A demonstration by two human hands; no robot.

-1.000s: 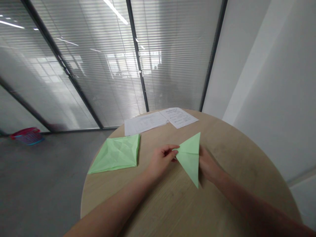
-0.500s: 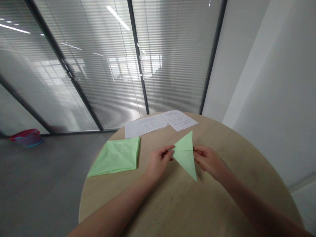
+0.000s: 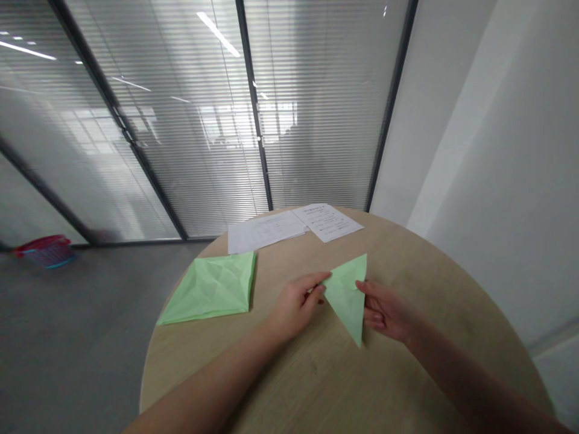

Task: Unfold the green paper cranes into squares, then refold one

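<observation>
Between my two hands is a light green sheet of paper folded into a triangle (image 3: pixel 347 295), held just over the table. My left hand (image 3: pixel 296 303) pinches its left corner between thumb and fingers. At the long right edge, my right hand (image 3: pixel 391 310) grips the paper, one finger or thumb on its upper face and the other fingers partly hidden at or behind that edge. To the left lies a stack of creased green paper (image 3: pixel 212 286), apart from both hands.
The round wooden table (image 3: pixel 316 386) carries printed white sheets (image 3: pixel 266 231) and another printed page (image 3: pixel 329 222) at its far edge. A red and blue basket (image 3: pixel 47 251) stands on the floor at far left. Glass panels with blinds rise behind the table.
The folded paper has shifted slightly right and toward me, and tilted. My right hand now has a digit over its upper face, where before it was at the edge.
</observation>
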